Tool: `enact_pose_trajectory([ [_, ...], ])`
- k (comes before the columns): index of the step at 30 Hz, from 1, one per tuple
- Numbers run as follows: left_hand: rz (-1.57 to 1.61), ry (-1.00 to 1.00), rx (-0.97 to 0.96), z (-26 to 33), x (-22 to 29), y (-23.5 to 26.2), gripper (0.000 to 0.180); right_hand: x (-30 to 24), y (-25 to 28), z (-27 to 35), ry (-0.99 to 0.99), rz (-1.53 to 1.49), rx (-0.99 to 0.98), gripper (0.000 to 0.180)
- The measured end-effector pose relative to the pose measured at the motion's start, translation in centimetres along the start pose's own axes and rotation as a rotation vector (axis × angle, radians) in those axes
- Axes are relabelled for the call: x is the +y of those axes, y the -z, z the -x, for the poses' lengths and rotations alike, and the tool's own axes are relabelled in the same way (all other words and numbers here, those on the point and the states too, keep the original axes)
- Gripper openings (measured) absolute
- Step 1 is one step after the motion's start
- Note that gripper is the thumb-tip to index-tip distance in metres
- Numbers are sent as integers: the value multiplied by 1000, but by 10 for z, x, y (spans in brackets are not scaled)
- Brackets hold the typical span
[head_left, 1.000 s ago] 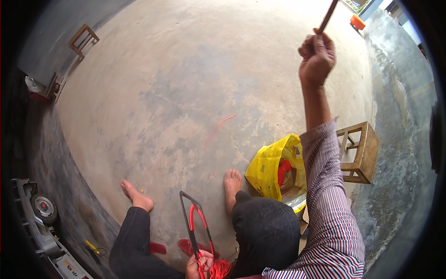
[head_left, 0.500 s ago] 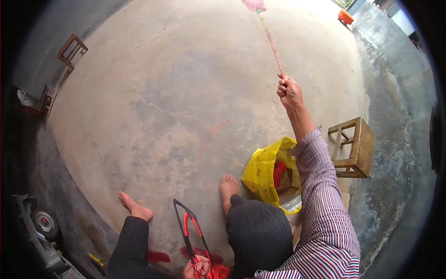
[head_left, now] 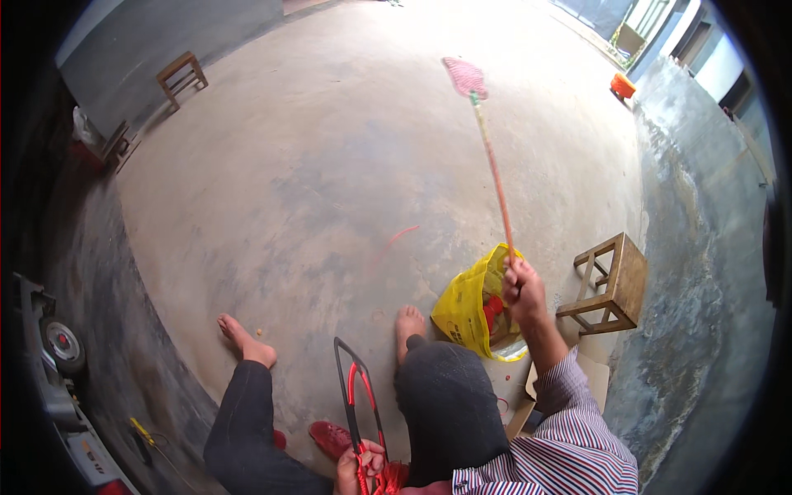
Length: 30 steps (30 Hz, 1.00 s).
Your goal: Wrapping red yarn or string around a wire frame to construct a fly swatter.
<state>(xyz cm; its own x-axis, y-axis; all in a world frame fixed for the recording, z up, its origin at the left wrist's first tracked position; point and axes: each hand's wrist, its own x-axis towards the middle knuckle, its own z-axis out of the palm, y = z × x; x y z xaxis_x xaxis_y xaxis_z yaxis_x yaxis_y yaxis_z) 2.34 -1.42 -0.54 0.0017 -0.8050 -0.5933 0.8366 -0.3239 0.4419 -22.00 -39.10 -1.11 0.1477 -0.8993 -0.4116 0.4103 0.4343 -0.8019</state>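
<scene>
My right hand is closed round the handle end of a fly swatter, whose pink head points away over the floor. Down at the bottom, my left hand grips a narrow black frame with red cord or tubing along its inside. A bundle of red strands hangs beside that hand, and the lower end of the frame is hidden. Just left of my right hand stands a yellow bag with something red inside.
A wooden stool stands to the right, above an open cardboard box. Red slippers lie between my bare feet. A red strip lies on the concrete floor. Farther off are another stool and an orange container.
My right hand has drawn back toward me, bringing the fly swatter nearer, so its whole head shows. The black frame sits slightly farther right in view, still in my left hand.
</scene>
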Motion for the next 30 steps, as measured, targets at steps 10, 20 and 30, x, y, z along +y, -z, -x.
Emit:
enact_pose_trajectory([
  [10,-8,-60,35,44,-28,-5,24,145,21,155,-202,229,-67,21],
  [20,-156,-228,62,72,-25,-39,15,195,67,177,-347,329,39,18],
  [30,-147,-316,102,86,-30,-48,14,262,121,187,-414,649,-12,36],
])
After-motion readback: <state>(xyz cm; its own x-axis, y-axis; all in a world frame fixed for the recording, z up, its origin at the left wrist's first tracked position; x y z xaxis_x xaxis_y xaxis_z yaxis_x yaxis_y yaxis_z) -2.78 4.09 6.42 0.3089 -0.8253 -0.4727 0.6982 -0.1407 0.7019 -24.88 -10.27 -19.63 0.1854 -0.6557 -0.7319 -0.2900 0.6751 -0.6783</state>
